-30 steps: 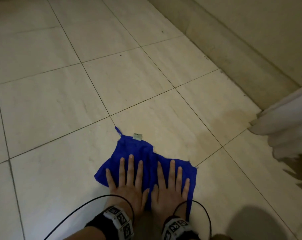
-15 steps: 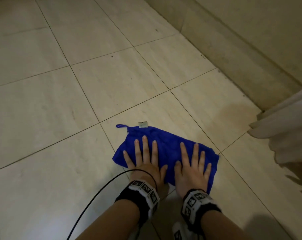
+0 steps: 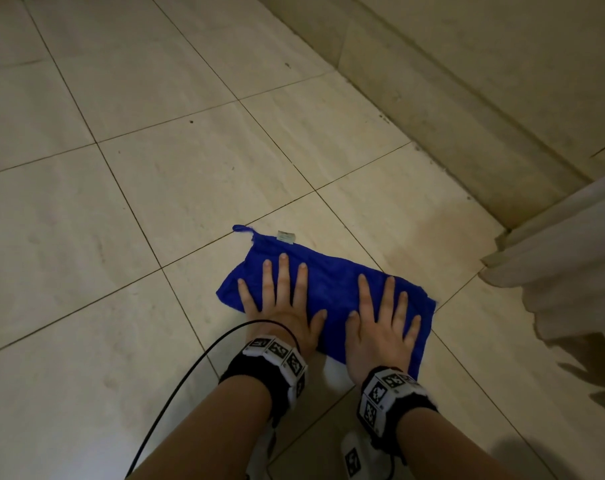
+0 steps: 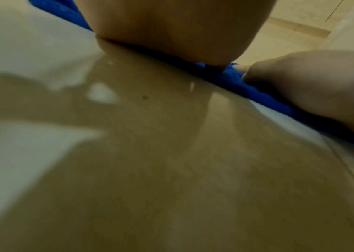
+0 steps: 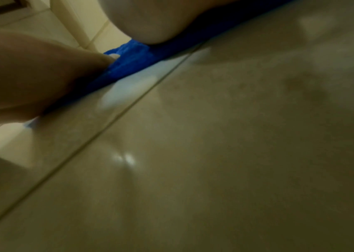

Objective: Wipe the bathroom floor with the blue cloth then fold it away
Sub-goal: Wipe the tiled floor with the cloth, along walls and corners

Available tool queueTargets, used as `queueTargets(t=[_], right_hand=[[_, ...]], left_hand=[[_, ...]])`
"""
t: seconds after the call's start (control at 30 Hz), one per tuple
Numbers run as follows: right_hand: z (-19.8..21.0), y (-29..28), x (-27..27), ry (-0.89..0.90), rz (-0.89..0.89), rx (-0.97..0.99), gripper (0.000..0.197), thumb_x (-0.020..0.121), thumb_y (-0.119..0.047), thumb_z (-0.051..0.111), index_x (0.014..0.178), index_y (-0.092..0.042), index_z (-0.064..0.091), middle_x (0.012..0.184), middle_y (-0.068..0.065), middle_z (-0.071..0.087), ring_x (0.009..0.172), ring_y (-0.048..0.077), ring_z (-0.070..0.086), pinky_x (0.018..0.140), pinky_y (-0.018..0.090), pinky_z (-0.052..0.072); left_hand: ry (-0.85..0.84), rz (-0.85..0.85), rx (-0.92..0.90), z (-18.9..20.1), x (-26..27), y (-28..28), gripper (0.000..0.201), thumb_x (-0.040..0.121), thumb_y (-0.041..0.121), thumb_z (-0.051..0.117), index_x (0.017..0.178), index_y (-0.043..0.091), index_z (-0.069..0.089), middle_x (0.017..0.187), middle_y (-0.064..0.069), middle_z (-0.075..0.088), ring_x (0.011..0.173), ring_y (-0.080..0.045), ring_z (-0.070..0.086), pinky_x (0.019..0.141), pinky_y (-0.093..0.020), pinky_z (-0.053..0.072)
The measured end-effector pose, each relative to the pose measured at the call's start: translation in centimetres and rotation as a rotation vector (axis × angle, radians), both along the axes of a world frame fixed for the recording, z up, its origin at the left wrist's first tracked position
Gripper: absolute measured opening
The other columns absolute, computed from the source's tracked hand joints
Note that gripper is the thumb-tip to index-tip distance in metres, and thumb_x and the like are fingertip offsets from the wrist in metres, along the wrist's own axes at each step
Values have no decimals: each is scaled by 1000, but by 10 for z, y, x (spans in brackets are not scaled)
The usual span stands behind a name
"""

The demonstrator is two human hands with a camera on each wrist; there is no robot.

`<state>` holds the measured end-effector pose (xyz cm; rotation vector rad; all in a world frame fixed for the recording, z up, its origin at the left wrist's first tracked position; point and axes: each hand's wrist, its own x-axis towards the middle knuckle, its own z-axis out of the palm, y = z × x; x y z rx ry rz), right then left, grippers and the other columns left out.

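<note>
The blue cloth (image 3: 332, 289) lies spread flat on the beige floor tiles (image 3: 176, 188), with a small label (image 3: 286, 236) and a hanging loop (image 3: 242, 228) at its far edge. My left hand (image 3: 280, 306) presses flat on the cloth's left half, fingers straight and spread. My right hand (image 3: 380, 320) lies flat on the right half in the same way. The left wrist view shows the heel of my left hand (image 4: 171, 29) on the cloth's edge (image 4: 257, 92). In the right wrist view my right hand (image 5: 150, 20) rests on the blue cloth (image 5: 132, 58).
A tiled wall base (image 3: 432, 109) runs along the right side of the floor. A pale curtain (image 3: 553, 271) hangs at the right, close to the cloth's right end. A black cable (image 3: 176, 393) trails from my left wrist. Bare tiles stretch ahead and to the left.
Both hands have pushed the cloth forward and to the right across the tiles. The cloth now lies wider and flatter, and my hands sit further apart on it.
</note>
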<state>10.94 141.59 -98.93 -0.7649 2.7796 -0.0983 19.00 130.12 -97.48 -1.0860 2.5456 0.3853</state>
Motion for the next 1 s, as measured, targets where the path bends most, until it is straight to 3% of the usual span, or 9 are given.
queueTargets(t=[0.13,0.3,0.43,0.57,0.67,0.8,0.9,0.93,1.0], right_hand=[[5,-1,4,-51,-13,40,58,101,-45,9,148,-41,-26,158,-1,-31,148,25,-19,119,50,-12],[6,-8,37,-45,-66,38,59,100,-47,6,145,-36,-31,158,2,-30,148,26,-19,119,50,-10],[-2,-16,81,-16,-22,-3,69,86,-54,-8,151,-34,-19,163,6,-15,150,29,-9,117,50,-11],[-1,-44,132,0,13,-80,63,95,-48,15,152,-22,26,158,16,27,143,37,26,114,57,12],[2,-59,167,-13,85,-115,62,97,-46,14,148,-18,36,156,18,30,141,41,30,112,62,19],[3,-69,200,-78,193,-109,71,98,-47,-3,149,-18,36,156,19,30,141,43,30,111,63,21],[-1,-63,210,-81,282,-106,70,97,-48,-3,149,-20,34,157,18,28,142,42,28,112,63,20],[-2,-60,212,-91,311,-102,70,97,-49,-3,148,-21,35,157,18,29,142,42,28,111,64,21],[-3,-53,216,-89,387,-97,70,96,-50,-1,148,-23,36,156,18,30,142,41,27,110,64,21]], left_hand=[[5,-26,15,0,9,-5,82,92,69,15,146,29,-32,152,-2,-41,143,-29,-31,109,-62,-20],[-16,-93,52,1,37,-19,79,91,71,15,145,36,-32,150,4,-43,143,-23,-31,110,-61,-19],[-16,-137,64,1,87,-48,78,86,78,12,143,44,-30,152,11,-39,145,-19,-26,112,-61,-16],[-62,-75,54,0,137,-70,82,73,83,-1,139,47,-35,147,14,-44,144,-18,-27,110,-61,-17],[-85,4,45,1,175,-81,79,80,81,5,138,48,-36,142,16,-48,143,-16,-29,111,-60,-16],[-82,65,34,0,229,-80,84,63,86,-19,134,47,-41,140,16,-51,137,-12,-35,110,-58,-17],[-82,113,11,21,255,-67,86,78,84,0,152,41,-12,161,6,-19,148,-20,-2,108,-62,4],[-109,94,3,22,265,-62,89,75,87,1,149,43,-17,160,6,-23,147,-18,-4,108,-61,6],[-161,57,28,15,288,-42,93,59,92,-5,133,48,-39,145,12,-47,139,-10,-28,111,-61,4]])
